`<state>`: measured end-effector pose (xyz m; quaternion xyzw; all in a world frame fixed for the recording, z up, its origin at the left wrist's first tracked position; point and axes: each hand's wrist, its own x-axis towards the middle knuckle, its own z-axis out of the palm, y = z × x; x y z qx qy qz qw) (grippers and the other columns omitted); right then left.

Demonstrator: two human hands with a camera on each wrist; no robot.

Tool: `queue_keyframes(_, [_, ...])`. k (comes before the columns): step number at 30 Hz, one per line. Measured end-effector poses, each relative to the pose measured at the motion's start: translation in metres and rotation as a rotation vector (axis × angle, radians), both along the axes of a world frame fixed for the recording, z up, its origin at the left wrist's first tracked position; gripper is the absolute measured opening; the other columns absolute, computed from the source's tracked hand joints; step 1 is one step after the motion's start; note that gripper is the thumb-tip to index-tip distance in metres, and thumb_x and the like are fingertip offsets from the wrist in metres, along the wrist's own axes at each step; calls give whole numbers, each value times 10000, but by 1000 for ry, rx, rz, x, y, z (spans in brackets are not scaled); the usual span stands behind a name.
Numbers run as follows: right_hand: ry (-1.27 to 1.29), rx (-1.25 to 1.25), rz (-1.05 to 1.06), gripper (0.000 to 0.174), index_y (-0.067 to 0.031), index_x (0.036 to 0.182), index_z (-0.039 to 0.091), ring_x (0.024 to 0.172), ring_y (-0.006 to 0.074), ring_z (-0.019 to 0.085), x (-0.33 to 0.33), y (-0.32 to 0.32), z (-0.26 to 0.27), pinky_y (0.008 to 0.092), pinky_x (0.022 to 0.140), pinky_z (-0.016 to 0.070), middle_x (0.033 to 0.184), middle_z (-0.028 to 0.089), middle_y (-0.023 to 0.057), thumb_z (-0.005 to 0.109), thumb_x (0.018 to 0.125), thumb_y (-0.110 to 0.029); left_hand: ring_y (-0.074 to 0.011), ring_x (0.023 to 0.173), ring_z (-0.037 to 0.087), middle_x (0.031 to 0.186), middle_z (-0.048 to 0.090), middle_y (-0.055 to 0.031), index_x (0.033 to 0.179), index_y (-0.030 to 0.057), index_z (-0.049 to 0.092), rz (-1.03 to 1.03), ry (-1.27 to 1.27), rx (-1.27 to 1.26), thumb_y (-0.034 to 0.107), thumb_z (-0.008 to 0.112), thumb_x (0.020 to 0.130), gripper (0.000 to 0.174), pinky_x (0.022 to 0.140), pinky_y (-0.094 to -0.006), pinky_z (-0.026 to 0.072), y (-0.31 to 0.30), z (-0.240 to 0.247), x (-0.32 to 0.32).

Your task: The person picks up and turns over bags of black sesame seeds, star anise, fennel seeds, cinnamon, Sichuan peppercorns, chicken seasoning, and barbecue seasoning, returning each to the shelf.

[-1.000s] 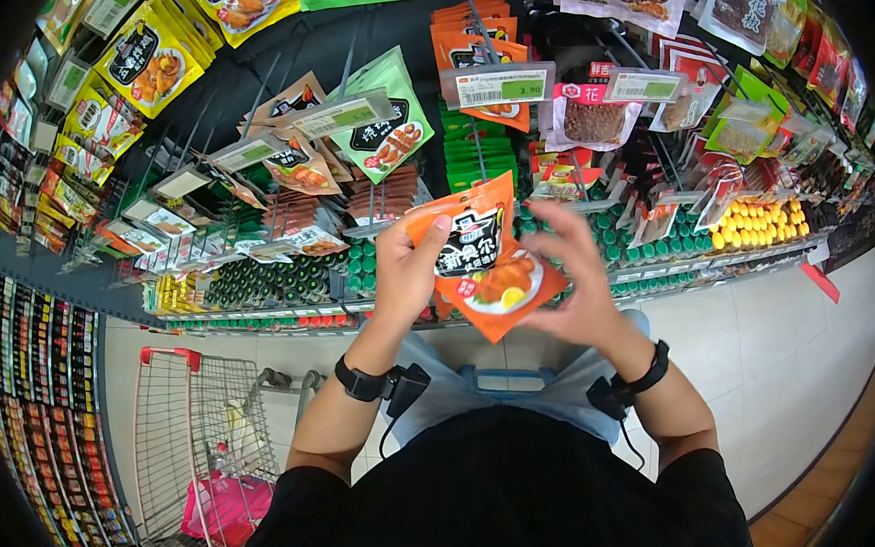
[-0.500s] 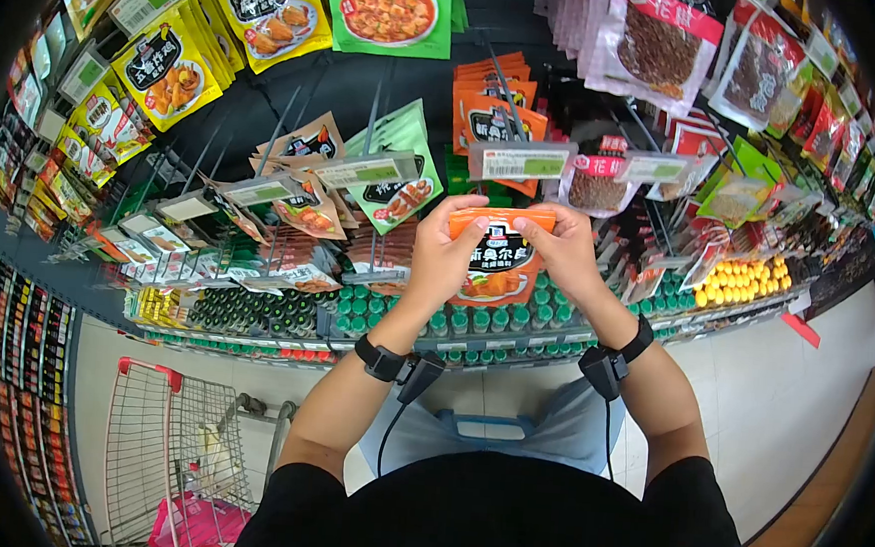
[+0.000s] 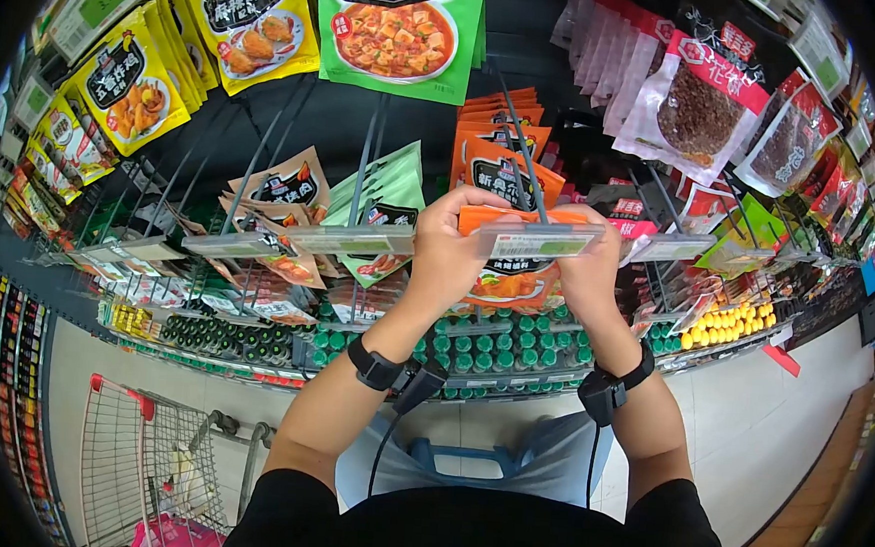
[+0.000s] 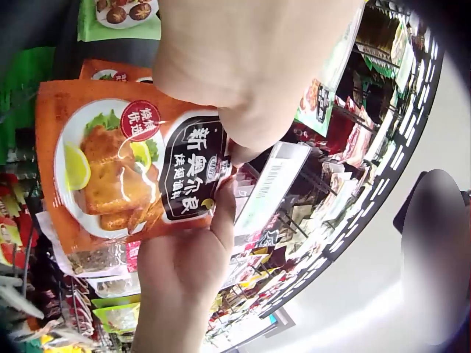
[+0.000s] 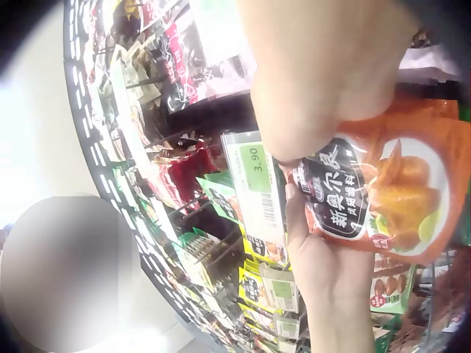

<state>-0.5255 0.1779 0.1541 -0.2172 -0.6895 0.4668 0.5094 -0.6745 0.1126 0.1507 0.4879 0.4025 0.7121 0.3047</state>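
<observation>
My left hand point(image 3: 451, 249) and right hand point(image 3: 590, 263) hold an orange seasoning packet point(image 3: 507, 286) between them, one at each side of its top edge. Thumbs pinch the packet's front in both wrist views. The packet point(image 4: 110, 169) shows a black label and a plate of fried chicken. In the head view a clear price-tag holder point(image 3: 542, 242) at the front of a metal peg point(image 3: 526, 164) overlaps the packet's upper part. More orange packets point(image 3: 509, 168) hang on that peg, just beyond my fingers. The tag point(image 5: 254, 176) reads 3.90 in the right wrist view.
Green packets point(image 3: 386, 220) and brown packets point(image 3: 287, 189) hang to the left, a pink-topped spice bag point(image 3: 703, 104) to the upper right. Below are rows of green-capped bottles point(image 3: 483, 352). A shopping cart point(image 3: 146, 456) stands at lower left, and a blue stool point(image 3: 461, 460) is beneath me.
The right hand, loose beside the packet at first, has come to grip its top right side. Both hands have carried the packet upright to the peg, behind its price tag.
</observation>
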Motion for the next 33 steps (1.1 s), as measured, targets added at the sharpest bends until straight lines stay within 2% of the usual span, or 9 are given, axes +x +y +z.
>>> queue_keyframes(1, [2, -143, 27, 131, 2, 902, 624, 783, 74, 598, 1, -2, 3, 234, 705, 478, 832, 644, 30, 641, 774, 27, -95, 785, 615, 852, 647, -56, 903, -7, 593, 41, 39, 12, 64, 697, 788, 171, 717, -236, 493, 0, 2, 1])
queue_keyframes(2, [0, -143, 29, 131, 2, 902, 624, 783, 74, 598, 0, 0, 3, 234, 705, 478, 832, 644, 30, 641, 774, 27, -93, 761, 613, 825, 644, -48, 888, -2, 598, 83, 77, 24, 70, 710, 778, 173, 701, -232, 491, 0, 3, 1])
queue_keyframes(4, [6, 44, 32, 130, 1, 897, 615, 777, 72, 595, -1, 4, 3, 227, 691, 474, 833, 636, 30, 670, 779, -2, -90, 734, 609, 802, 642, -45, 858, 5, 602, 129, 115, 7, 85, 727, 765, 176, 670, -225, 485, 2, 5, 1])
queue_keyframes(8, [-19, 102, -15, 146, 2, 892, 609, 762, 74, 591, -4, 7, 6, 219, 672, 468, 827, 631, 37, 700, 789, -49, -86, 724, 607, 789, 639, -46, 842, 14, 596, 106, 105, -36, 109, 742, 756, 194, 646, -223, 486, 6, 7, 0])
queue_keyframes(10, [-34, 80, -21, 141, 2, 887, 610, 755, 74, 590, -3, 5, 6, 221, 669, 468, 825, 630, 37, 699, 789, -45, -79, 694, 607, 756, 628, -39, 830, 19, 563, 59, 46, -53, 57, 698, 794, 144, 616, -206, 487, 7, 7, 0])
queue_keyframes(17, [-52, 104, -77, 132, 3, 876, 609, 745, 77, 599, -5, -2, 10, 223, 662, 475, 820, 631, 39, 698, 785, -33, -87, 723, 611, 795, 632, -48, 846, 19, 564, 98, 95, -43, 44, 705, 785, 155, 638, -211, 492, 4, 11, -1])
queue_keyframes(21, [-45, 45, -50, 141, 4, 883, 606, 750, 80, 603, -3, 2, 4, 226, 668, 479, 826, 634, 42, 700, 783, -31, -86, 736, 606, 816, 628, -49, 869, 23, 564, 83, 116, -19, 24, 712, 770, 178, 654, -215, 489, 5, 8, -3])
queue_keyframes(27, [-49, 83, -16, 157, 1, 879, 604, 772, 85, 600, -3, 5, 2, 229, 685, 474, 831, 636, 43, 705, 761, -20, -85, 791, 595, 854, 618, -37, 919, 18, 576, 78, 188, 9, 31, 727, 749, 228, 702, -221, 482, 2, 7, -4])
queue_keyframes(33, [-2, 119, -92, 147, -1, 854, 600, 773, 97, 593, -6, 2, -5, 237, 701, 461, 834, 637, 44, 704, 751, -11, -98, 818, 600, 865, 615, -39, 943, 14, 565, 54, 229, -8, 25, 733, 726, 275, 726, -231, 482, 3, 10, -5])
